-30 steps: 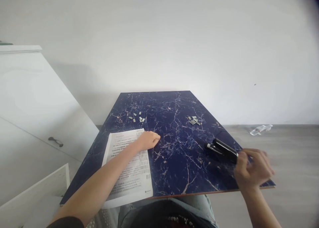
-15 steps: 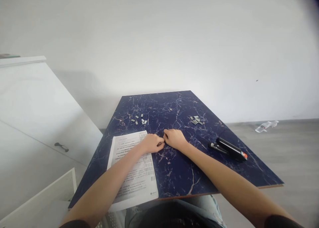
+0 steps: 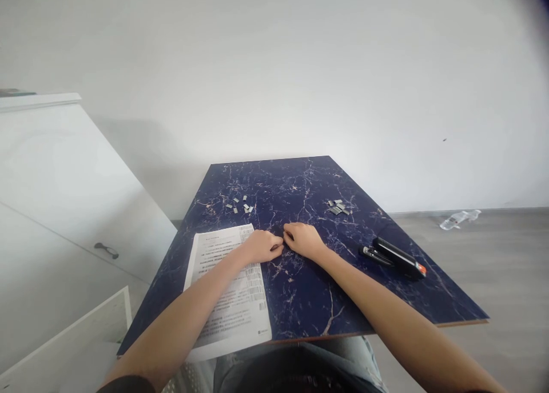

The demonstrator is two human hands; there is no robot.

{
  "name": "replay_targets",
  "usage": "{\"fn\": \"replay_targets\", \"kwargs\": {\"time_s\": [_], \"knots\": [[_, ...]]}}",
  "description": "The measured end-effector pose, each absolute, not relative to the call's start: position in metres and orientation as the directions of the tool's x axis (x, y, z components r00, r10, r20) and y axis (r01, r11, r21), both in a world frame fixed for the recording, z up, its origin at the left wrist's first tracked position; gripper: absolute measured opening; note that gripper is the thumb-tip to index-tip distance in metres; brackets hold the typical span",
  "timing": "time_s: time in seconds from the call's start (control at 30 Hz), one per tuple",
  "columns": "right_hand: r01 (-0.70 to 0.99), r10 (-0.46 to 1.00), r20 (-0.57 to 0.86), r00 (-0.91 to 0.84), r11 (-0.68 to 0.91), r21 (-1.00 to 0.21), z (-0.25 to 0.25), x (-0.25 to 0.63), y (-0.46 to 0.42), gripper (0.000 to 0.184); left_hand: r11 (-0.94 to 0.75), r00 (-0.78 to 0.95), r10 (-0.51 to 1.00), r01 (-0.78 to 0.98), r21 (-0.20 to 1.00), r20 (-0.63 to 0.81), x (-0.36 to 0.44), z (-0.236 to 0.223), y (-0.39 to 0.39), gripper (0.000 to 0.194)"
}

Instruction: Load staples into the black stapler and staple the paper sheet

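My left hand (image 3: 265,245) lies loosely closed near the middle of the table, its wrist over the right edge of a stack of printed sheets (image 3: 253,318). Facing it, my right hand (image 3: 302,239) rests on the bare tabletop with fingers curled in. The fingertips of both hands almost meet. Nothing shows in either hand, though the palms are turned out of sight. Small silvery staple strips lie beyond them: a scattered group (image 3: 246,208) at left and a tighter pile (image 3: 337,208) at right. A black stapler (image 3: 398,259) sits right of my right forearm.
The dark blue marbled table (image 3: 274,178) stands against a pale wall. A white cabinet (image 3: 64,181) with a dark handle (image 3: 106,250) is on the left. On the floor at right lies a clear plastic bottle (image 3: 458,219).
Both hands stay on the table in nearly the same pose; the right one has shifted very slightly to the right. The sheets, staple strips and stapler are unmoved.
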State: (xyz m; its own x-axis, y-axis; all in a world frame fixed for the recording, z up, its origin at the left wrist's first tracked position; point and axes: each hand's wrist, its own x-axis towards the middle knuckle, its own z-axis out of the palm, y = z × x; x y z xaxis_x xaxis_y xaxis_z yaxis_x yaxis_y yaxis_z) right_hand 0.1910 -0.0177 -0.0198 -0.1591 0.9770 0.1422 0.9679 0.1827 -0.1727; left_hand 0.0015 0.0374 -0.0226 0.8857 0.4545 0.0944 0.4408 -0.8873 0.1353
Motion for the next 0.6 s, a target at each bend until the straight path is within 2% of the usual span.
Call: {"fn": "replay_targets", "kwargs": {"time_s": [0.2,0.33,0.43,0.6], "knots": [[0.965,0.973,0.163,-0.166,0.194,-0.177,-0.023,0.192,-0.017,0.019,-0.877,0.874,0.477,0.466,0.116,0.093,0.003,-0.022,0.034,0.028],[0.959,0.972,0.15,-0.183,0.21,-0.188,-0.021,0.195,-0.016,0.018,-0.88,0.881,0.463,0.445,0.168,0.091,0.003,-0.02,0.035,0.034],[0.941,0.959,0.134,-0.248,0.272,-0.204,-0.016,0.201,-0.019,0.019,-0.866,0.873,0.476,0.445,0.228,0.102,0.001,-0.02,0.038,0.044],[0.881,0.904,0.166,-0.395,0.424,-0.21,-0.012,0.213,-0.038,0.022,-0.865,0.878,0.471,0.44,0.239,0.086,0.0,-0.019,0.04,0.045]]}}
